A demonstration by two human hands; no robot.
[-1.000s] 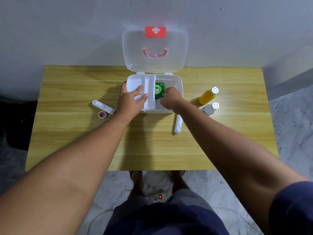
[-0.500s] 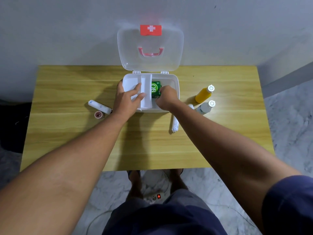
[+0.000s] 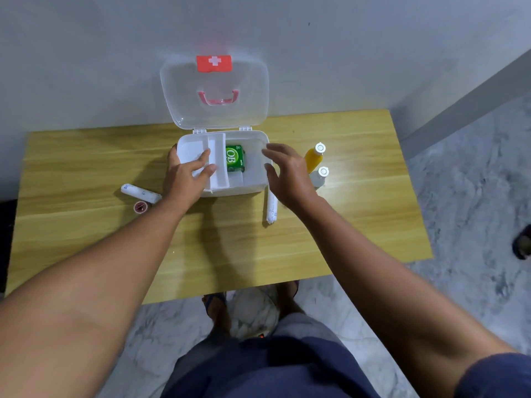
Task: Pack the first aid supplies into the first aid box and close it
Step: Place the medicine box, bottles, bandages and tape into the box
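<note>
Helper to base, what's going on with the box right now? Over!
Left hand resting on tray, right hand open, empty. Box open, green pack inside. Two rolls, tape, two bottles outside. Nothing blocking.

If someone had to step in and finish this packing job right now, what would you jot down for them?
Left hand: resting on the white inner tray of the first aid box, steadying it.
Right hand: open and empty, hovering at the box's right edge.
Done: green box is inside; lid stands open.
Left on the table: a bandage roll and tape roll at left, another bandage roll in front, orange bottle and clear bottle at right.
Then close the lid.
</note>
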